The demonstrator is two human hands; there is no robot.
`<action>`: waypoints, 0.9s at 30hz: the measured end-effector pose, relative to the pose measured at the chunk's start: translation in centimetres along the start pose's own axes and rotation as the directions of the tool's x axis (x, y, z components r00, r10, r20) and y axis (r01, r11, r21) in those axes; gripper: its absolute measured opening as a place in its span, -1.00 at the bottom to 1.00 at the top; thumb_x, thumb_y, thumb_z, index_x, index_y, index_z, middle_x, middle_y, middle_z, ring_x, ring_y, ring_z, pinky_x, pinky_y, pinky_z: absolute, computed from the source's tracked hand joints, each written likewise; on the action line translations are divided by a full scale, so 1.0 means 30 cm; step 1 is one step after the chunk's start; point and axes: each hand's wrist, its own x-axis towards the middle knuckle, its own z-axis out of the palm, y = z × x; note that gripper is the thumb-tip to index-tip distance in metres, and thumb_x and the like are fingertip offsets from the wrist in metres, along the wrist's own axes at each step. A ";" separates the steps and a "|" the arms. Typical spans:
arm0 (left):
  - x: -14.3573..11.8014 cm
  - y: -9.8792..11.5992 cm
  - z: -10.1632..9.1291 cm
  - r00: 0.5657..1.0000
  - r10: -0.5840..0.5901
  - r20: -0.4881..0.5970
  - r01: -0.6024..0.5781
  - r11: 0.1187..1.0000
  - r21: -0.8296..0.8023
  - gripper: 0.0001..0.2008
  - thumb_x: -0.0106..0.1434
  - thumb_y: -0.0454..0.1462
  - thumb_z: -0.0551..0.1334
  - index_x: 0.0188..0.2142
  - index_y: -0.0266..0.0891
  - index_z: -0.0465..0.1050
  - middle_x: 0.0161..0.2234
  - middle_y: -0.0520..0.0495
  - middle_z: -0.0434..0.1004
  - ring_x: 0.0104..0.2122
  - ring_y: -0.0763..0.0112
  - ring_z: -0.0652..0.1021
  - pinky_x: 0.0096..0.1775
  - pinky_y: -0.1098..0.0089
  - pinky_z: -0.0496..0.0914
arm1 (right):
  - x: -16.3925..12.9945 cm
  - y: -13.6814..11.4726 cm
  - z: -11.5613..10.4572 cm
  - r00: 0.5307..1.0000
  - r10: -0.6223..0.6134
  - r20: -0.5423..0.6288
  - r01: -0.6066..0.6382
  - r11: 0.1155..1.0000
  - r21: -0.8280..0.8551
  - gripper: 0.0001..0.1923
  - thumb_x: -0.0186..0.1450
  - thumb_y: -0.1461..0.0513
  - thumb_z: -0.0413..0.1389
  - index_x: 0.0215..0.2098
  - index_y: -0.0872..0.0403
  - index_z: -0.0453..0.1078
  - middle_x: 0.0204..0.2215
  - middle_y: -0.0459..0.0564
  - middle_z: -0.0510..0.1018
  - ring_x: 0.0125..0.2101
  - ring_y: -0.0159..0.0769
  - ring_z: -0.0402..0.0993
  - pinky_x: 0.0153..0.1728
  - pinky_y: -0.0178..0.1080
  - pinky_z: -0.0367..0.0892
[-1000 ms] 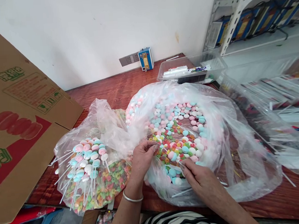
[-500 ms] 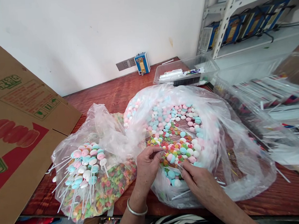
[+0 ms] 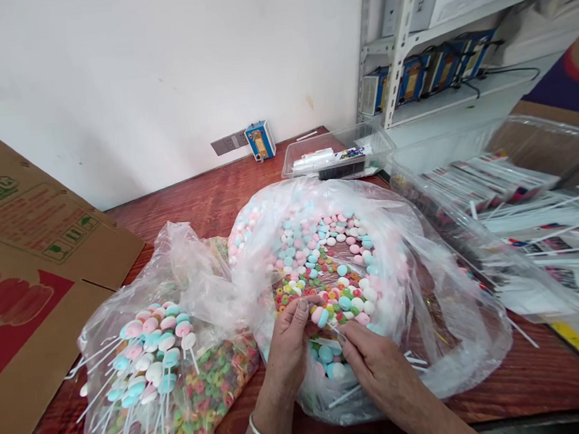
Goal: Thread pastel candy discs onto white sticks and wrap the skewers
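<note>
Between my hands is a candy skewer, with pink and blue marshmallow-like sweets on a thin white stick. My right hand is closed on the stick's lower end. My left hand, with a bangle at its wrist, is pinched at the upper end of the sweets; what lies between its fingertips is hidden. Both hands are over a large open plastic bag holding loose pastel sweets and small coloured ring candies. Several finished-looking skewers lie on another bag of ring candies to the left.
A cardboard box stands at the left. Clear plastic trays hold white sticks and printed packets on the right and small items at the back. A blue device stands by the wall sockets; a metal shelf is behind.
The view has swung right, so the scene sits further left. The pink and blue sweets on the stick now show more plainly between my hands, which stay close together.
</note>
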 end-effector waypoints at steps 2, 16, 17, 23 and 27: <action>-0.002 -0.008 0.015 0.999 -0.029 0.030 0.031 0.998 -0.050 -0.66 0.22 -0.05 0.28 -0.22 -0.29 0.54 -0.25 -0.12 0.56 -0.32 0.40 0.52 -0.28 0.44 0.42 | -0.002 0.003 0.005 1.000 0.002 0.015 -0.002 1.000 -0.003 -0.71 0.39 0.25 -0.19 -0.34 0.04 0.33 -0.41 0.00 0.52 -0.38 -0.24 0.48 -0.34 -0.26 0.33; 0.046 -0.019 0.088 1.000 0.004 0.027 -0.005 0.999 0.032 -0.58 0.27 0.00 0.20 -0.06 -0.26 0.49 -0.14 -0.20 0.59 -0.19 0.24 0.58 -0.12 0.24 0.45 | 0.105 -0.002 -0.138 1.000 0.005 -0.023 -0.004 0.999 0.050 -0.75 0.37 0.25 -0.17 -0.39 0.02 0.28 -0.48 -0.07 0.48 -0.45 -0.30 0.39 -0.43 -0.31 0.21; 0.077 -0.004 0.078 0.999 0.052 0.010 -0.053 0.992 0.116 -0.57 0.30 0.00 0.16 -0.03 -0.26 0.47 -0.12 -0.21 0.58 -0.19 0.24 0.58 -0.10 0.22 0.44 | 0.131 0.008 -0.172 0.998 0.005 -0.060 -0.002 0.999 0.048 -0.75 0.37 0.23 -0.17 -0.43 0.02 0.25 -0.52 -0.10 0.44 -0.49 -0.32 0.35 -0.46 -0.32 0.17; 0.303 0.061 0.027 0.897 0.327 0.297 -0.356 0.137 0.924 -0.78 0.32 -0.38 0.08 -0.18 -0.21 0.50 -0.17 -0.14 0.54 -0.13 0.26 0.49 -0.05 0.23 0.36 | 0.247 0.123 -0.271 0.920 0.078 -0.383 -0.053 0.996 0.075 -0.72 0.33 0.16 -0.11 -0.54 0.01 0.07 -0.67 -0.21 0.20 -0.61 -0.38 0.17 -0.54 -0.34 0.04; 0.379 0.079 0.012 0.886 0.233 0.400 -0.280 -0.420 0.864 -0.82 0.25 -0.44 0.11 -0.28 -0.22 0.48 -0.23 -0.16 0.45 -0.16 0.19 0.42 -0.14 0.23 0.32 | 0.248 0.165 -0.244 0.917 0.079 -0.391 -0.048 0.995 0.087 -0.72 0.33 0.16 -0.11 -0.54 0.01 0.05 -0.66 -0.21 0.20 -0.60 -0.39 0.16 -0.54 -0.34 0.02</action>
